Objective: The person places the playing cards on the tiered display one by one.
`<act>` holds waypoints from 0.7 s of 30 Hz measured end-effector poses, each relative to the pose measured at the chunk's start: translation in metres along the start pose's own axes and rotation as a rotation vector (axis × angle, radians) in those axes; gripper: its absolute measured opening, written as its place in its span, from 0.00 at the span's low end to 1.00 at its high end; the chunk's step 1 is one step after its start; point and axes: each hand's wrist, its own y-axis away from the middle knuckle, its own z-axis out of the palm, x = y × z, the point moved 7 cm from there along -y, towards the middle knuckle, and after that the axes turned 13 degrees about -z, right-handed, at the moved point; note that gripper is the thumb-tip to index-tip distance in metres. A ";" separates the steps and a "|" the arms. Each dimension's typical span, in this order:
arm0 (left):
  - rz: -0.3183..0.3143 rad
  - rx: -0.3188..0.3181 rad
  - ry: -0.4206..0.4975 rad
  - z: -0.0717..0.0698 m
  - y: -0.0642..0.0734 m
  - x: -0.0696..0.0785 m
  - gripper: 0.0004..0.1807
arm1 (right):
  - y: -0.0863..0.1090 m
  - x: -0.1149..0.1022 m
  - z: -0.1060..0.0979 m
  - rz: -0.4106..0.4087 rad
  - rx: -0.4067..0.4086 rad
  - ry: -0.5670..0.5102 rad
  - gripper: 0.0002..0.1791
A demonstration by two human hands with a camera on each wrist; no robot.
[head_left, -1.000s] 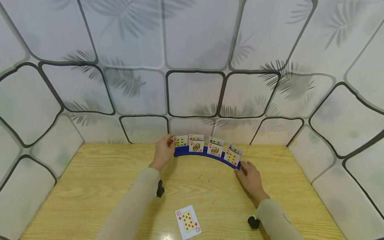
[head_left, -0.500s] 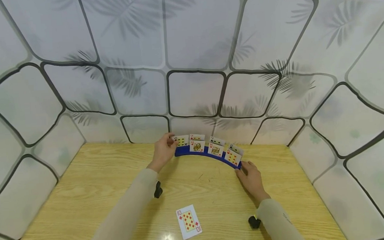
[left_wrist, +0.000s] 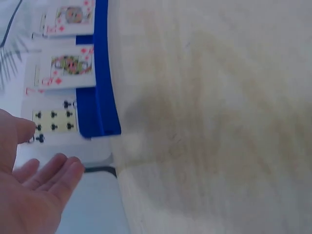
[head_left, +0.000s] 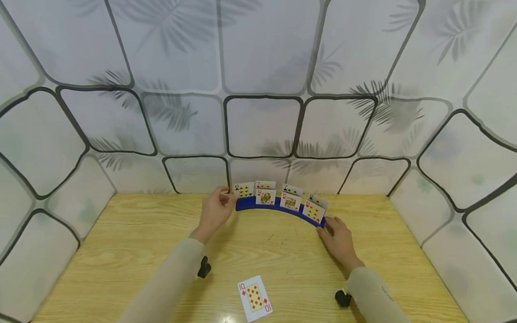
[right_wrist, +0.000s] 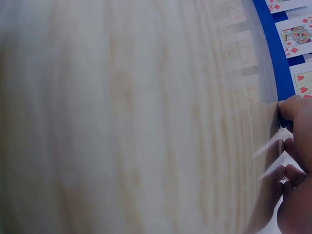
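Observation:
A curved blue card holder [head_left: 243, 204] stands near the back wall with playing cards upright in it. At its left end is a clubs card [head_left: 244, 189]; a queen of diamonds [head_left: 265, 197], a king of diamonds [head_left: 290, 202] and a hearts card [right_wrist: 303, 84] follow to the right, with further cards behind them. Just left of the clubs card is my left hand [head_left: 215, 210], thumb and fingers apart, gripping nothing. My right hand [head_left: 339, 240] pinches the holder's right end, thumb in front, fingers behind.
A ten of diamonds [head_left: 254, 299] lies face up on the wooden table [head_left: 299, 276], nearer to me. Patterned white panels [head_left: 265, 124] wall the table in at the back and both sides.
My left hand has let go of the clubs card and drawn back a little to the left and toward me. The right hand and the card holder have stayed put.

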 end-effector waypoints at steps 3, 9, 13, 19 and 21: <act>0.011 -0.019 -0.022 0.003 0.012 -0.004 0.26 | 0.000 0.001 0.000 -0.008 0.004 0.001 0.30; -0.003 -0.084 -0.043 0.007 0.041 -0.017 0.26 | -0.001 0.003 0.001 -0.009 0.004 0.003 0.31; 0.003 -0.124 -0.039 0.007 0.063 -0.023 0.24 | -0.001 0.003 0.002 -0.009 0.004 0.001 0.31; 0.133 -0.151 -0.107 0.007 0.096 -0.019 0.22 | -0.001 0.002 0.001 -0.006 0.007 -0.008 0.31; 0.179 -0.162 -0.132 0.007 0.106 -0.016 0.21 | -0.001 0.001 0.001 0.000 0.004 -0.010 0.31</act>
